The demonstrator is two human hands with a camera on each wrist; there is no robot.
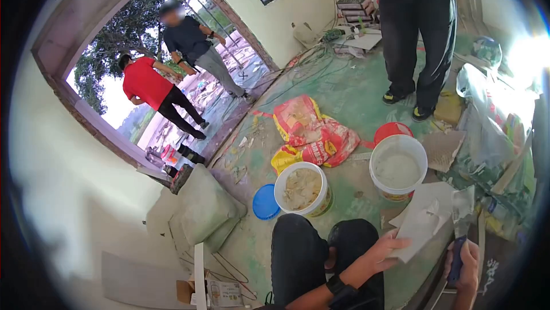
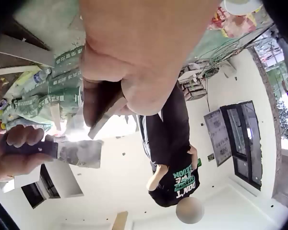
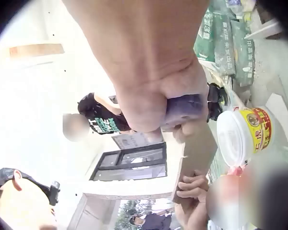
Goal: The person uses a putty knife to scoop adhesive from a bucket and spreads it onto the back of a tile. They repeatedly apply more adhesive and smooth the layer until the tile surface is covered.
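Observation:
In the head view my left hand (image 1: 382,253) grips the near edge of a flat pale board (image 1: 421,224), thumb on top, with a smear of white paste on its face. My right hand (image 1: 467,267) is wrapped around the dark blue handle of a putty knife (image 1: 456,258). The knife's wide metal blade points up, close beside the board's right edge. From the right wrist, the blue handle (image 3: 185,109) shows in my fist and the board (image 3: 199,153) lies beyond it. The left wrist view shows the paste-smeared blade (image 2: 79,153) apart from my left fingers.
A bucket of pale paste (image 1: 398,164) and a bucket of tan material (image 1: 302,188) stand ahead on the floor. A blue lid (image 1: 266,202) and red-yellow bags (image 1: 312,132) lie nearby. One person (image 1: 417,35) stands ahead; two others are by the doorway. Green bags (image 2: 50,98) lie right.

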